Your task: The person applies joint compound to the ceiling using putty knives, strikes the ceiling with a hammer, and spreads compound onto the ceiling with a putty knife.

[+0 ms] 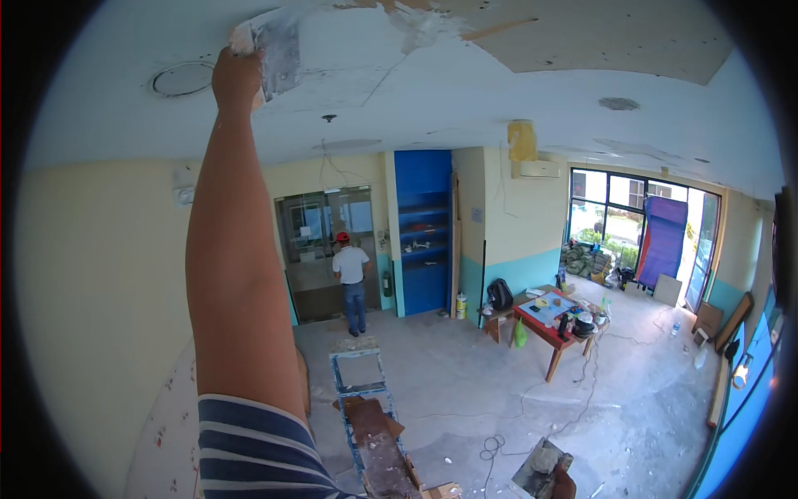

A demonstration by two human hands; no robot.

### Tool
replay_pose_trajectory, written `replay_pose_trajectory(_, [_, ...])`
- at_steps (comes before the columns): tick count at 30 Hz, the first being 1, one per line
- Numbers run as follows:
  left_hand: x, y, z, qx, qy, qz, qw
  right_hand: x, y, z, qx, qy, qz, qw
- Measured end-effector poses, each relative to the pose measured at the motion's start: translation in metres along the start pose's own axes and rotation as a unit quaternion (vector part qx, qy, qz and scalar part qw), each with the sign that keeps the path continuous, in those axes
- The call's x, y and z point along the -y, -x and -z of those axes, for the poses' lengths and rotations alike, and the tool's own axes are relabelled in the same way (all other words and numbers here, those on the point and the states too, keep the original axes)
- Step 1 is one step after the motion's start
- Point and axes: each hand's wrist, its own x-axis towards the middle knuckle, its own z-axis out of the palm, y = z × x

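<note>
My left hand [238,81] is raised high at the upper left, its fingers wrapped round a putty trowel [281,56]. The trowel's wide grey blade is smeared with white compound and lies at the ceiling [332,100]; I cannot tell if it presses flat. Low at the right, my right hand [564,484] grips a flat metal plate [525,477] carrying a lump of greyish-white putty [546,460]. Beyond the trowel, the ceiling has a smeared white patch [420,29] beside a bare beige panel [598,41].
A paint-stained blue ladder [357,366] and a brown plank [381,449] stand below me. A person [351,274] in a red cap stands by the glass door. A cluttered red-edged table [549,312] is farther right, with cables [495,449] across the floor.
</note>
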Motion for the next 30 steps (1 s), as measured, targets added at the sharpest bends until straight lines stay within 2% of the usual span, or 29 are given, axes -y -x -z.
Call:
replay_pose_trajectory(4, [0.024,0.01,-0.005,-0.019,0.002,0.041,0.999,0.003,-0.003,0.013,-0.003,-0.021,-0.01,1.0])
replay_pose_trajectory(7, [0.024,0.019,-0.002,-0.024,0.033,-0.008,0.999,0.002,0.002,0.003,-0.017,-0.034,-0.006,0.999])
replay_pose_trajectory(10, [-0.006,0.023,0.009,-0.038,0.036,-0.077,0.996,0.0,-0.005,0.013,0.013,-0.045,-0.003,0.999])
replay_pose_trajectory(13, [-0.028,0.015,0.01,-0.046,0.038,-0.092,0.994,-0.002,-0.007,0.008,0.007,-0.037,0.016,0.999])
replay_pose_trajectory(16, [-0.027,0.008,0.017,-0.052,0.036,-0.064,0.996,-0.003,-0.022,0.033,-0.043,0.035,0.008,0.998])
replay_pose_trajectory(19, [-0.008,0.009,0.016,-0.099,0.016,-0.053,0.994,-0.002,-0.01,0.031,-0.007,-0.006,0.019,1.0])
replay_pose_trajectory(21, [0.017,0.006,0.01,-0.128,-0.012,-0.063,0.99,-0.001,-0.012,0.04,-0.033,0.014,0.05,0.998])
replay_pose_trajectory(24, [0.053,0.006,0.009,-0.147,-0.001,0.005,0.989,0.004,-0.011,0.049,-0.027,0.04,0.074,0.996])
replay_pose_trajectory(27, [0.056,0.045,0.027,-0.152,0.011,-0.014,0.988,0.014,0.014,0.026,-0.013,0.024,0.061,0.998])
replay_pose_trajectory(29, [0.049,0.094,0.042,-0.028,0.136,-0.022,0.99,0.016,0.008,0.035,0.023,0.0,0.047,0.999])
replay_pose_trajectory(30, [0.029,0.129,0.055,0.055,0.153,0.032,0.986,0.011,-0.017,0.055,0.057,-0.011,0.041,0.997])
